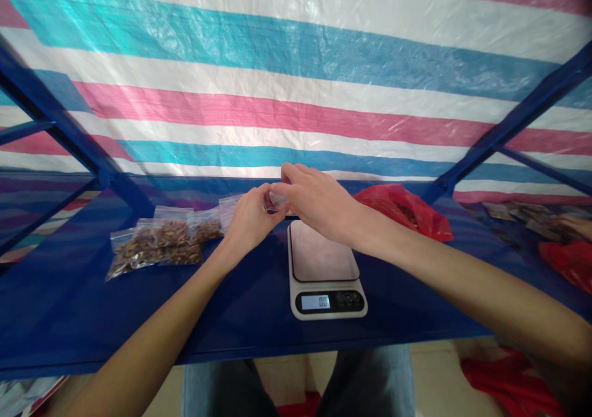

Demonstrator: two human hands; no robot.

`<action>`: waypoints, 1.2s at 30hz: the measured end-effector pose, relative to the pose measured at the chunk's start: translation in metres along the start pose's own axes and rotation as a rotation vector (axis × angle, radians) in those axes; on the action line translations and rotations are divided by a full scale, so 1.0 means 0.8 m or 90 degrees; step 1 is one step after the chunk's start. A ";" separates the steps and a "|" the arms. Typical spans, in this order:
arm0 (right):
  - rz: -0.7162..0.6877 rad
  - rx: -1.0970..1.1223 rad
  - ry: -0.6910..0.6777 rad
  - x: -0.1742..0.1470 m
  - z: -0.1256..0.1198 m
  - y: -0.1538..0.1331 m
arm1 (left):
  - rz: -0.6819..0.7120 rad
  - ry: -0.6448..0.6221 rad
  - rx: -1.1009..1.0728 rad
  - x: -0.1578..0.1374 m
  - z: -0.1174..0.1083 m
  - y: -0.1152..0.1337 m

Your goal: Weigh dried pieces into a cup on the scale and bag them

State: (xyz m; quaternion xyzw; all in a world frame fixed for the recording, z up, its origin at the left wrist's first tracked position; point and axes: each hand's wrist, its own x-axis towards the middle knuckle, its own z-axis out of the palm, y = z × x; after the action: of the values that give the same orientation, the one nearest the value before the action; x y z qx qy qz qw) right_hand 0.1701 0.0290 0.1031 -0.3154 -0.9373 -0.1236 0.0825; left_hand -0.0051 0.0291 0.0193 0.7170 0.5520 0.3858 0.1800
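Observation:
My left hand (252, 218) and my right hand (319, 200) meet above the back edge of the scale. Between their fingers is a small clear plastic bag (274, 202), mostly hidden by the hands. Both hands are closed on it. Below them stands a white kitchen scale (325, 263) with a bare weighing plate, its display (316, 302) reading 0.0. Left of my left hand lie several filled zip bags (171, 235) of dried brown plant pieces, partly overlapping. Behind my right forearm an open red plastic bag (404, 210) holds similar brown pieces.
All this rests on a blue metal shelf (240, 318) with slanted blue posts (481, 142) at both sides. Striped plastic sheeting (296, 78) hangs behind. At the far right, another person's hand (573, 224) is near a second red bag (567, 263) and several small bags.

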 end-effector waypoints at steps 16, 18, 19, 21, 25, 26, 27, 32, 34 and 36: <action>-0.121 -0.039 0.187 -0.005 0.003 0.011 | -0.106 -0.065 -0.570 -0.002 0.004 0.006; -0.105 -0.001 0.210 -0.006 0.003 0.011 | -0.117 -0.090 -0.666 -0.005 0.007 0.002; -0.093 0.034 0.224 -0.007 0.003 0.010 | -0.127 -0.110 -0.704 -0.006 0.008 0.000; -0.051 0.146 0.267 -0.009 0.005 0.010 | -0.149 -0.155 -0.761 -0.007 0.009 -0.003; 0.070 0.411 0.342 -0.021 0.012 0.013 | -0.163 -0.216 -0.849 -0.007 0.004 -0.004; 0.094 0.453 0.346 -0.027 0.014 0.015 | -0.157 -0.221 -0.854 -0.007 0.002 -0.003; 0.116 0.482 0.348 -0.034 0.018 0.017 | -0.149 -0.224 -0.846 -0.006 0.000 -0.003; 0.223 0.564 0.325 -0.079 0.039 0.042 | -0.084 -0.196 -0.594 -0.004 -0.004 0.001; 0.232 0.535 0.307 -0.103 0.047 0.056 | -0.076 -0.197 -0.505 -0.004 -0.003 0.002; 0.250 0.465 0.295 -0.132 0.054 0.066 | -0.080 -0.209 -0.487 -0.006 -0.001 0.002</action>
State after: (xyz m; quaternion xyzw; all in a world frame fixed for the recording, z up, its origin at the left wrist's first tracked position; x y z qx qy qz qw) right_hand 0.2825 0.0220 0.0465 -0.4010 -0.7988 0.1651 0.4170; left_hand -0.0046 0.0242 0.0194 0.6154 0.3754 0.4319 0.5421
